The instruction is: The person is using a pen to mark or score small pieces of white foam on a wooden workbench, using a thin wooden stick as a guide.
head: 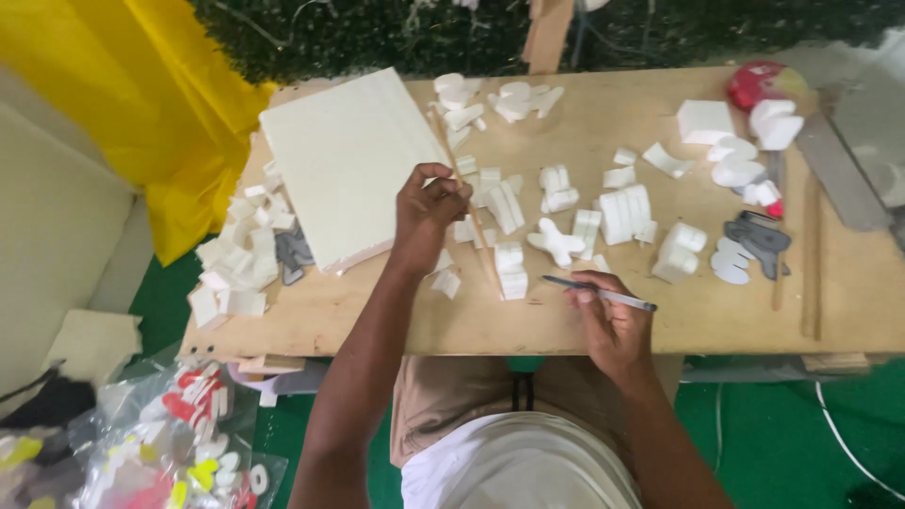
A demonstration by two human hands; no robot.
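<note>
Head view looks straight down on a wooden tabletop (396, 325), and I take the big white foam slab (344, 165) as my landmark. My left hand (426, 212) sits at the slab's right edge, its grip closed narrow around the upper part of a thin wooden stick (483, 253) that runs diagonally down the tabletop just to the right of the slab. My right hand (611, 325) rests well to the right of the slab, near the front edge of the tabletop, its grip closed on a slim grey pen-like tool (603, 294) lying almost level, tip pointing back toward the slab.

To the right of the slab, small white cut foam shapes (556, 240) are scattered loosely; a heap of foam offcuts (240, 259) lies at the slab's lower left corner. Far right of the slab are grey cut-outs (759, 236) and a red round thing (757, 83).

I judge the risks to be these: the stick is held only near one end, so it could pivot and sweep the light foam pieces beside it out of place. If the tool has a blade, which I cannot tell, its tip points toward my left forearm. The offcut heap sits close to the tabletop's edge and a nudge of the slab could push pieces off.
</note>
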